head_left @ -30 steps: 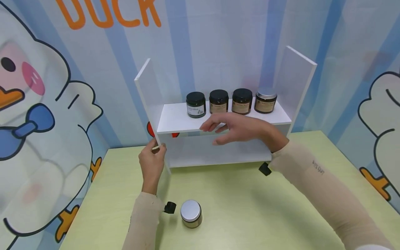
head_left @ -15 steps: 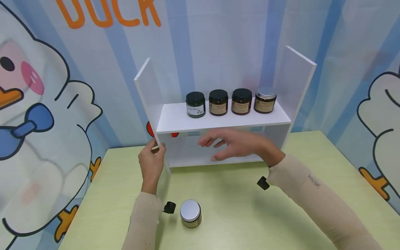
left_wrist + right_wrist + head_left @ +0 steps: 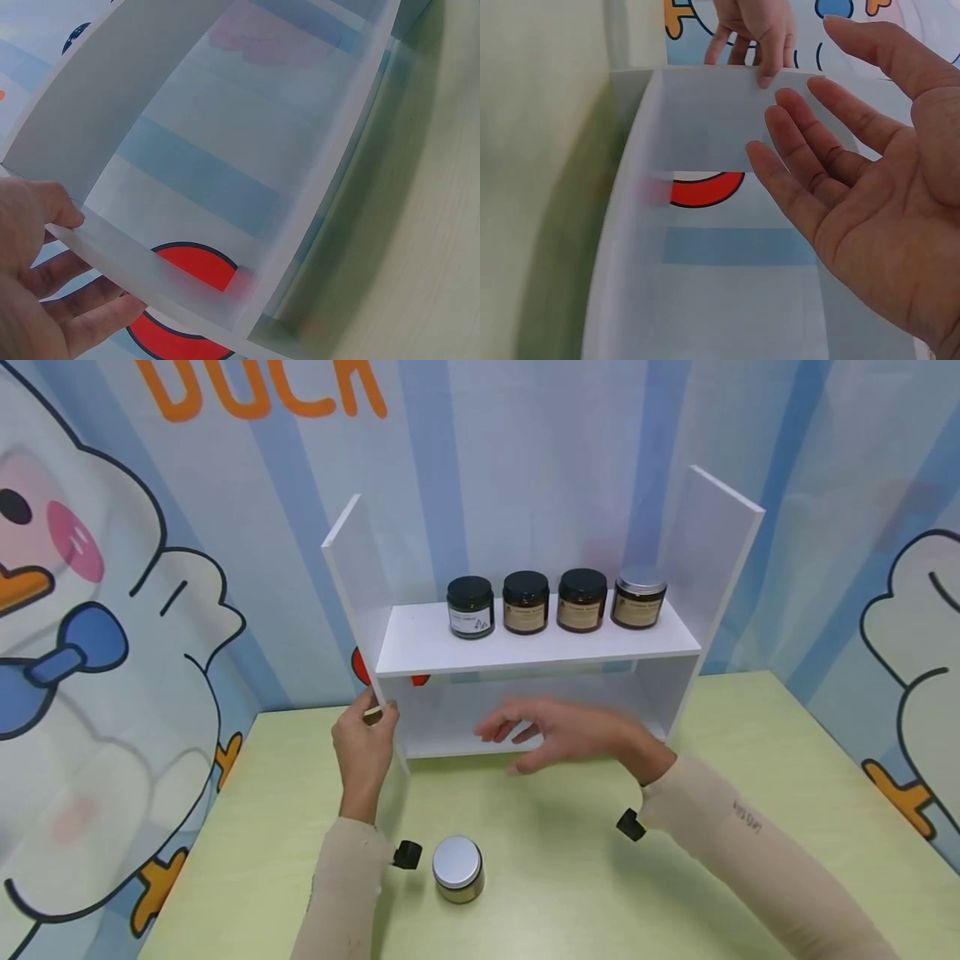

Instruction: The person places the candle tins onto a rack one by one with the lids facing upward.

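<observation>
My left hand (image 3: 363, 747) grips the front edge of the left side panel of a white shelf (image 3: 420, 643), thumb on the inside and fingers around the outside. My right hand (image 3: 551, 731) hovers empty before the lower compartment, fingers loosely bent and apart. On the upper board stands a row of jars: a black-lidded jar with a white label (image 3: 470, 608) at the left, two black-lidded jars (image 3: 526, 603) with tan labels, and a silver-lidded jar (image 3: 639, 599) at the right. Another silver-lidded jar (image 3: 458, 870) stands on the table, right of my left forearm.
The pale green table (image 3: 555, 877) meets a striped blue cloth backdrop (image 3: 525, 468) close behind the shelf. The shelf's right side panel (image 3: 712, 560) rises above the jars. A lower board (image 3: 292, 225) runs along the shelf's bottom.
My right hand has moved down and toward me, from in front of the upper board to in front of the lower compartment. My left hand keeps its grip on the panel; the jars stay put.
</observation>
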`<move>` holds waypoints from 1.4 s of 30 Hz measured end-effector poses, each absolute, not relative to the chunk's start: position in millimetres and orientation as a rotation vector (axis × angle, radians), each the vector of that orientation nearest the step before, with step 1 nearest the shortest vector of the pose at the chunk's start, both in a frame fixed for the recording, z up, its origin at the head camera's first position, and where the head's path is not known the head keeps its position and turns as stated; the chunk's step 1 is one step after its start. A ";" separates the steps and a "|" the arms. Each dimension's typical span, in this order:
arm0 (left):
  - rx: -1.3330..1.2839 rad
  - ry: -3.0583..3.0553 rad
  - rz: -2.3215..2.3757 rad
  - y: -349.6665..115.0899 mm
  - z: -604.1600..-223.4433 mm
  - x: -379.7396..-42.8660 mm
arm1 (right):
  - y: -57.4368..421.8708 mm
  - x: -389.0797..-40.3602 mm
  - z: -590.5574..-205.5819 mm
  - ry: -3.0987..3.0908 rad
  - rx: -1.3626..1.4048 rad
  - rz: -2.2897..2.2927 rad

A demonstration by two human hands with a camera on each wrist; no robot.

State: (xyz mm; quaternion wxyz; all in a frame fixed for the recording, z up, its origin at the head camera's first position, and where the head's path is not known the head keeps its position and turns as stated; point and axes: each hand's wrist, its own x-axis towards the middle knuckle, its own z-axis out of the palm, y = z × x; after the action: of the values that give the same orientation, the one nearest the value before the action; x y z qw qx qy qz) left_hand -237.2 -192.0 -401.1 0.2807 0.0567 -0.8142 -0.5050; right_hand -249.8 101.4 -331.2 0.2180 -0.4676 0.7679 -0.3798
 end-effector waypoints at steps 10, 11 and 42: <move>0.166 -2.185 -1.354 -192.3 -399.7 -236.6 | 93.8 -240.6 -361.9 2.105 -1.240 -1.026; 0.171 -2.188 -1.352 -192.3 -399.7 -236.4 | 92.9 -239.7 -364.8 2.092 -1.232 -1.034; 0.177 -2.192 -1.377 -191.7 -400.4 -236.8 | 66.9 -219.7 -417.5 1.843 -1.169 -1.038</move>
State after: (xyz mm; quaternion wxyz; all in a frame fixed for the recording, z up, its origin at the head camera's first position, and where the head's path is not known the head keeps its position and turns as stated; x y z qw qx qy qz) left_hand -236.8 -191.7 -400.4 0.2701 0.0656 -0.8135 -0.5109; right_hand -219.7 66.9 -417.5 0.3546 -0.4525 0.7130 -0.4015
